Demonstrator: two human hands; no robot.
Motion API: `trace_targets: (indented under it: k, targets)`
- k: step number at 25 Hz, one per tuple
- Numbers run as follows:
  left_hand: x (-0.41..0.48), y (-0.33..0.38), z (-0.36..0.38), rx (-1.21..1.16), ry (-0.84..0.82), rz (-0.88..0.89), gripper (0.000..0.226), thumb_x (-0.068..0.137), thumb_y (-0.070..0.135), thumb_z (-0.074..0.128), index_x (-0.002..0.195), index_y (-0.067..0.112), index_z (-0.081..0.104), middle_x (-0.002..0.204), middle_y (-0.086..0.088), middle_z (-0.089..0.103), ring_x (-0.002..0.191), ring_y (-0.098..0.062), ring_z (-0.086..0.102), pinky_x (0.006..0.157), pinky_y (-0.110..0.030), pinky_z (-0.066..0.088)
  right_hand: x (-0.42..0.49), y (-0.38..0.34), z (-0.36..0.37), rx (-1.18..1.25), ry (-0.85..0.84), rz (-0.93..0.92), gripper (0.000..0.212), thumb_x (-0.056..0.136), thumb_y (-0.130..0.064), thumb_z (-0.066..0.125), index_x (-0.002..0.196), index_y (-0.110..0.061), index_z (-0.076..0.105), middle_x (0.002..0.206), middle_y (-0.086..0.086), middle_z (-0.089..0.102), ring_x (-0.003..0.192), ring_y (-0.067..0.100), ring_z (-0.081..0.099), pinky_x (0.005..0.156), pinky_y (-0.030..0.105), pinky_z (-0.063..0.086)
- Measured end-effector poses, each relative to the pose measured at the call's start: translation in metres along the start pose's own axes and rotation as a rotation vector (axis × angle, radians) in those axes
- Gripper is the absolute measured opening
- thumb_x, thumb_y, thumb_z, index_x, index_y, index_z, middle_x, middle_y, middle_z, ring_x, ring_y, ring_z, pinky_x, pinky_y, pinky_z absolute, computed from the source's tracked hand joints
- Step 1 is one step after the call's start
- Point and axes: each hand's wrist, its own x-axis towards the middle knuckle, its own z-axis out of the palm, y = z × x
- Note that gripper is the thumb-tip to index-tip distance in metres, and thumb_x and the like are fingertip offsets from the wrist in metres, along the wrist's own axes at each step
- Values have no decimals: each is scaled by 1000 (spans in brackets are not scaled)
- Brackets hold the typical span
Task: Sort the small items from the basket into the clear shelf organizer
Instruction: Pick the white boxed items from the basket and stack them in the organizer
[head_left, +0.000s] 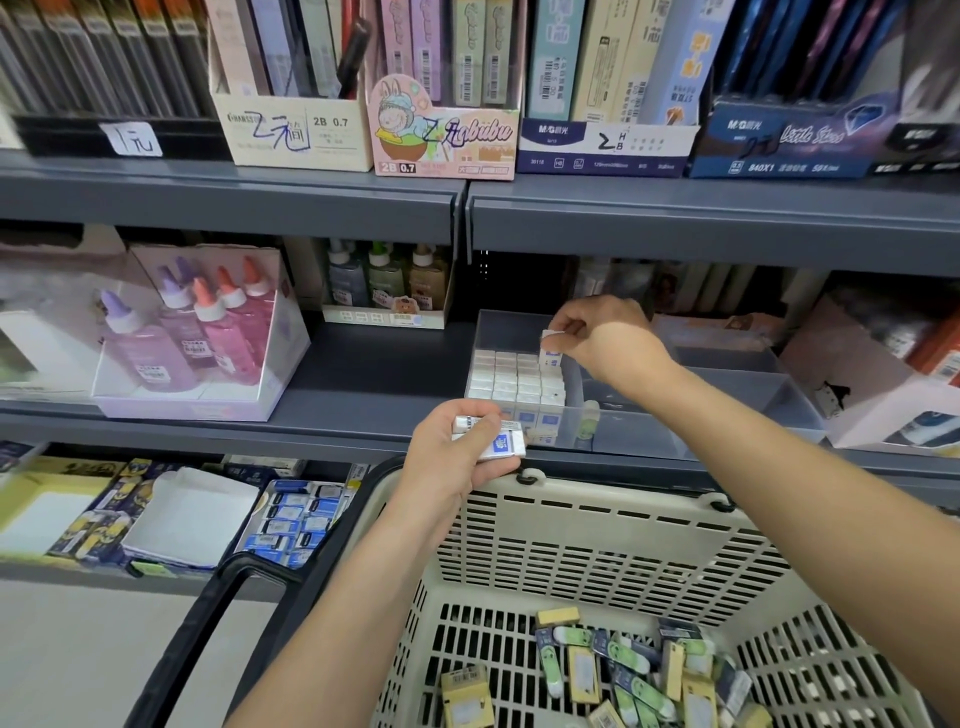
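A beige slotted basket (597, 525) with black handles sits low in front of me, several green, yellow and blue small packs (623, 670) lying in its bottom. On the middle shelf stands the clear organizer (691, 421); its left compartment holds rows of upright white erasers (511, 382). My right hand (602, 338) pinches one white eraser (551, 349) at the back right of those rows. My left hand (457, 449) grips two or three white-and-blue erasers (496, 441) just above the basket's far rim.
Pink and purple glue bottles in a clear box (197, 332) stand at left on the middle shelf. Pencil-lead boxes (441, 135) line the upper shelf. Blue eraser packs (296, 525) and a white tray sit on the lower shelf at left.
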Motion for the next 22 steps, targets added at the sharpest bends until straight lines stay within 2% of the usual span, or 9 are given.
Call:
trace_targets:
  k: [2,4,7,11,14,17,20,22]
  targets:
    - [1,1,1,-2,10,-10,11,89,6,59,98,10,62,109,-13,65,91,-21,68,64,-23,56,-1,4,4,-7,-16,8,6,86,-22,64,91,-21,67,84,-4,63,78,14,57,76,22,46]
    - [1,1,2,-21,22,-19,14,90,0,54,100,9,58,107,-13,66,89,-22,69,63,-24,57,-2,7,8,-47,-52,31,6,87,-21,60,85,-27,62,87,-6,64,81,15,59,79,26,49]
    - [2,2,1,-48,17,-22,17,90,-5,50,102,7,53,106,-16,65,88,-25,69,67,-27,59,-6,11,17,-47,-47,42,14,86,-20,60,75,-30,60,86,-9,62,81,14,58,75,24,47]
    - [2,0,1,-40,-17,9,13,89,-2,56,101,2,55,108,-20,64,85,-20,70,66,-23,57,-12,11,20,2,-21,40,8,86,-18,61,81,-20,68,90,-9,55,90,15,57,81,26,47]
    - [2,-1,0,-62,-37,40,12,87,2,61,98,6,60,105,-18,64,80,-15,71,66,-20,55,-26,-3,12,90,-3,-70,11,86,-27,63,87,-22,72,90,-9,61,85,8,56,78,24,43]
    - [2,-3,-2,-23,-34,72,15,86,8,64,101,12,63,105,-13,64,81,-14,70,67,-22,55,-48,-23,1,290,-173,-167,5,83,-29,67,82,-30,71,74,-23,63,72,-7,58,68,12,42]
    - [3,-5,-1,66,-10,88,22,85,13,67,106,10,61,109,-11,62,83,-13,69,66,-23,56,-61,-32,-2,320,-337,-229,13,83,-22,68,95,-25,70,78,-19,63,69,-7,57,66,9,44]
    - [2,-5,-1,74,-19,87,16,85,14,66,100,11,61,102,-10,64,79,-12,70,62,-21,55,-63,-34,-5,266,-366,-214,22,86,-18,64,108,-21,66,82,-14,62,69,-4,57,68,11,43]
